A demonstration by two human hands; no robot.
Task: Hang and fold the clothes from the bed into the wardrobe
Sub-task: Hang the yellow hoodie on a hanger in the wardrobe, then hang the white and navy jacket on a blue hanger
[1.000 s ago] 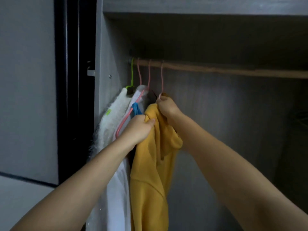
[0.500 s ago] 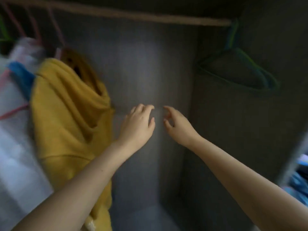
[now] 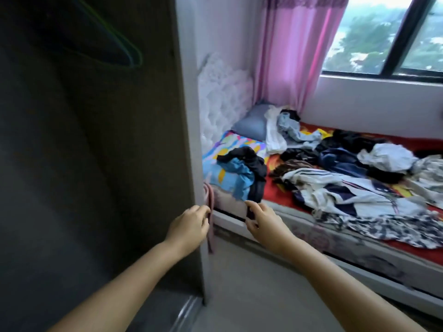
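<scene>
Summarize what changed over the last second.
Both hands let go of the yellow hoodie, now out of view, left on the rail. The view swung right from the wardrobe to the bed. The left hand and right hand now reach empty toward the clothes pile. The green hanger hangs unused.
</scene>
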